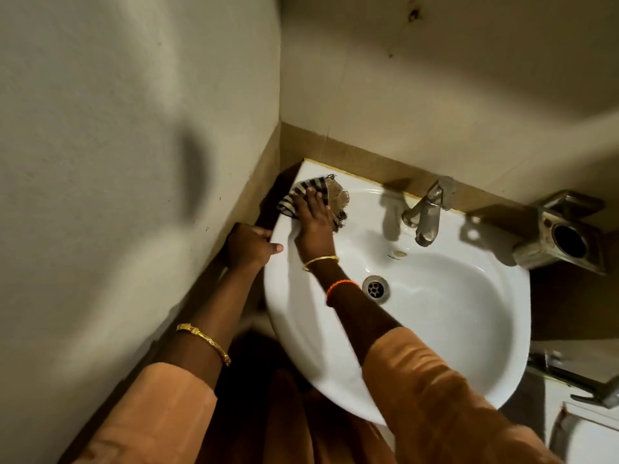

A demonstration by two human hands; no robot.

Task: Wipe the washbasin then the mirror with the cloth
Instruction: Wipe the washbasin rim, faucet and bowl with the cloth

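Directly under right hand, cloth on washbasin, left hand gripping rim.

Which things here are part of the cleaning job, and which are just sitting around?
Part of the job: black-and-white striped cloth; white ceramic washbasin; right hand, pressing the cloth; left hand, gripping the basin's rim.
Just there: dull metal tap; round metal drain; square metal wall holder. The mirror is not in view.

the white ceramic oval washbasin is mounted in a wall corner. the crumpled black-and-white striped cloth lies on its back left rim, pressed flat under the right hand.
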